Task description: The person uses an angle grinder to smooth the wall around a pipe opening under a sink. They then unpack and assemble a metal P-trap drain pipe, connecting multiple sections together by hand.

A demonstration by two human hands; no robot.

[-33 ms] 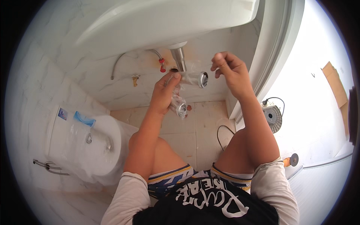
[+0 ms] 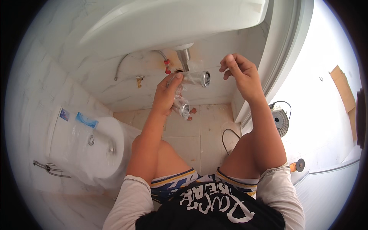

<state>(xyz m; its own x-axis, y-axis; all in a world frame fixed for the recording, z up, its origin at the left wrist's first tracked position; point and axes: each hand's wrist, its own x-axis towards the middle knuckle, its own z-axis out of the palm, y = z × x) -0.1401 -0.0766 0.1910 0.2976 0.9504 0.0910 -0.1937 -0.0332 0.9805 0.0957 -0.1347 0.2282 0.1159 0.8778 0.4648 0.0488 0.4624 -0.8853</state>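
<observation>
Plastic-wrapped curved metal pipe [image 2: 194, 79] is gripped in left hand [image 2: 166, 95], fingers closed around it, held below sink [image 2: 172, 28]. Right hand [image 2: 242, 74] is raised near the pipe's end, fingers loosely curled; whether anything is pinched cannot be told. White lettering [image 2: 240, 218] is printed on black shirt [image 2: 168, 216]; dark blue label [image 2: 64, 115] is seen on film-covered toilet [image 2: 101, 147].

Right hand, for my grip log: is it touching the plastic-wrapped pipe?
No, the right hand is apart from the pipe, which the left hand holds.
</observation>
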